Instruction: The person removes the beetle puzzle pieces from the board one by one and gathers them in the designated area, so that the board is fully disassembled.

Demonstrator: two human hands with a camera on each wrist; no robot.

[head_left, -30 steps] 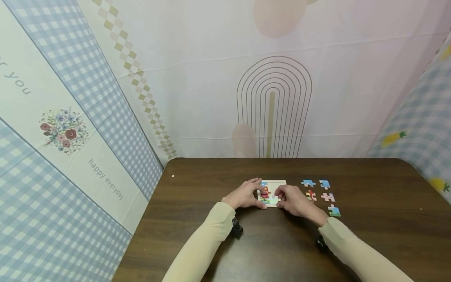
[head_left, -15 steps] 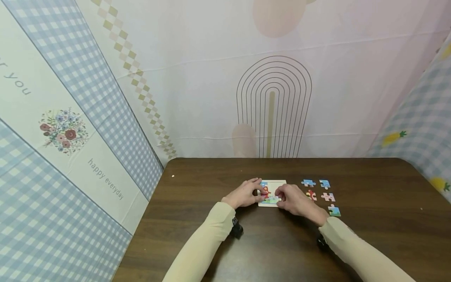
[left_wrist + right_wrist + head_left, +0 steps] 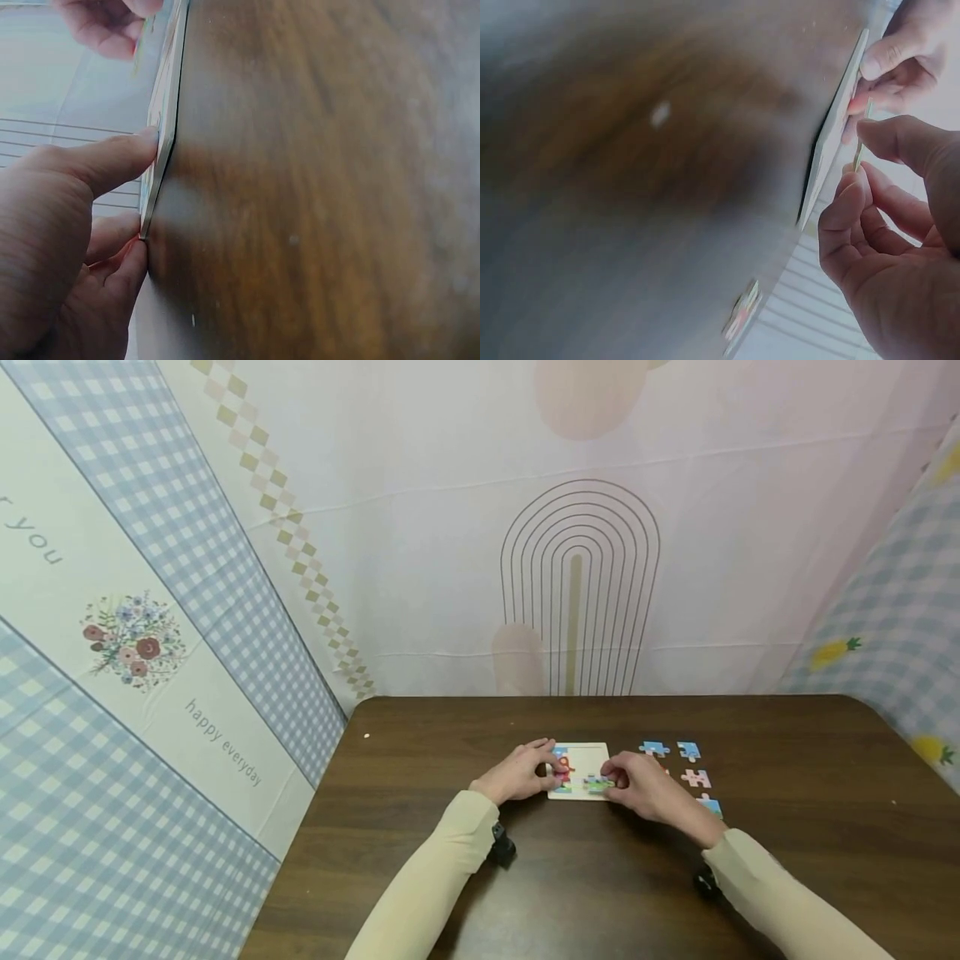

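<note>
A small pale puzzle tray [image 3: 588, 758] lies on the brown table, with picture pieces in its left part. At its left side my left hand [image 3: 517, 774] holds the tray, thumb and fingers on the edge and the left pieces. My right hand [image 3: 647, 783] pinches a thin green-and-blue puzzle piece [image 3: 597, 783] between thumb and fingers, over the tray's lower right part. From the right wrist view, this piece [image 3: 859, 154] is tilted on edge and apart from the tray [image 3: 829, 154]. The left wrist view shows the left thumb [image 3: 124, 159] against the tray's rim.
Several loose puzzle pieces lie right of the tray, among them a blue one [image 3: 654, 749], a second blue one [image 3: 688, 751] and a pink one [image 3: 696, 778]. The right hand partly covers others. A patterned cloth [image 3: 435, 568] hangs behind the table [image 3: 420, 752].
The right hand has drawn back slightly to the right, and the pinched piece has moved right and tilted with it. The left thumb has shifted from the near rim up onto the tray.
</note>
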